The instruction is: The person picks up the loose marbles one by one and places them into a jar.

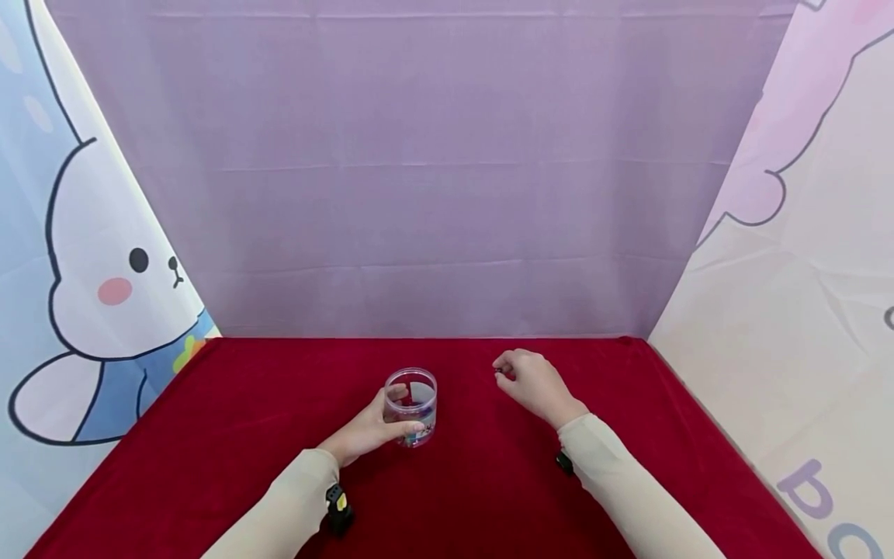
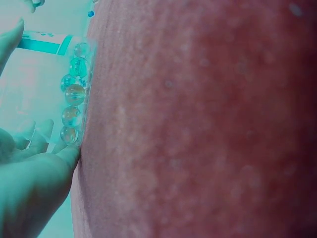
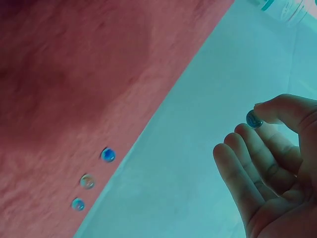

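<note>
My left hand (image 1: 370, 429) grips a clear round plastic jar (image 1: 429, 415), thumb across its near side and fingers around the far side. The jar stands upright with its top uncovered. Several glass marbles (image 2: 75, 94) lie along its bottom in the left wrist view. To the right of the jar, my right hand (image 1: 536, 386) is raised over the cloth. A dark glass marble (image 3: 254, 119) is pinched between its thumb and fingertips. Three loose marbles, a blue one (image 3: 108, 154), a clear one (image 3: 87, 181) and a light blue one (image 3: 78, 204), rest on the cloth.
A red cloth (image 1: 279, 396) covers the table. Behind it hangs a plain purple curtain (image 1: 447, 171). Printed cartoon panels stand at the left (image 1: 105, 233) and at the right (image 1: 789, 326). Each wrist wears a black device.
</note>
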### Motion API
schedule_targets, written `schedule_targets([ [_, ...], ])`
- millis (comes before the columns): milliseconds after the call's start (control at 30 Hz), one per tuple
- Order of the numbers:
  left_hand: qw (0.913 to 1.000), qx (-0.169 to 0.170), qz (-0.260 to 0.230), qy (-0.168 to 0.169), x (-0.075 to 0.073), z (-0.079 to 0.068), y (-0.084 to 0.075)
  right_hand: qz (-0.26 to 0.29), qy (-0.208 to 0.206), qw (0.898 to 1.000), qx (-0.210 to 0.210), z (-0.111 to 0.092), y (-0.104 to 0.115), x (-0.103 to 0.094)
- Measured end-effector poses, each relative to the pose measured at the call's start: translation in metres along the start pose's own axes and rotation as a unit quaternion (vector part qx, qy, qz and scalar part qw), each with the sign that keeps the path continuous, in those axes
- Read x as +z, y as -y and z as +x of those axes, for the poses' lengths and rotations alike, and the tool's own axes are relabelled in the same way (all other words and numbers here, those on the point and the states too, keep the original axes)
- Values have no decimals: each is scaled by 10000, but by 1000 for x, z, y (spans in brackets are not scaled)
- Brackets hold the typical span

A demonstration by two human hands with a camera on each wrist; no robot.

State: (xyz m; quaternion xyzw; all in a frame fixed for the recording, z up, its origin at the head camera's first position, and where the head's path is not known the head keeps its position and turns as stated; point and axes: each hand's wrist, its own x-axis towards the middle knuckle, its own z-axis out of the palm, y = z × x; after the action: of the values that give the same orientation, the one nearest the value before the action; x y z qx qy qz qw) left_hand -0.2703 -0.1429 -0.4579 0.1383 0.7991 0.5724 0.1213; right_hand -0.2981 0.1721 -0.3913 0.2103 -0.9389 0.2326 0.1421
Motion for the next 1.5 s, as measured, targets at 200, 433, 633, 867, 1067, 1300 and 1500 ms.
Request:
schedule_targets([
  [200,10000,1,-63,-25,1,0,1,14,12,9997,-226,0,15,6],
  [433,10000,16,-55,-11,1,0,1,-38,-9,9990,-437,2,30,10],
  [633,10000,-36,-16,-25,1,1,1,-3,-65,9980,-627,4,43,11],
  [867,9999,-46,-89,-39,1,1,1,-1,-76,9961,-881,5,57,13],
  [1067,9999,-29,-109,-46,1,1,-1,-9,-109,9936,-1123,8,65,17],
  [1300,9999,-47,-120,-62,2,1,-1,123,-163,9912,-1307,11,73,19],
  [1500,9998,-69,-147,-82,2,2,-1,128,-216,9890,-1455,13,79,24],
])
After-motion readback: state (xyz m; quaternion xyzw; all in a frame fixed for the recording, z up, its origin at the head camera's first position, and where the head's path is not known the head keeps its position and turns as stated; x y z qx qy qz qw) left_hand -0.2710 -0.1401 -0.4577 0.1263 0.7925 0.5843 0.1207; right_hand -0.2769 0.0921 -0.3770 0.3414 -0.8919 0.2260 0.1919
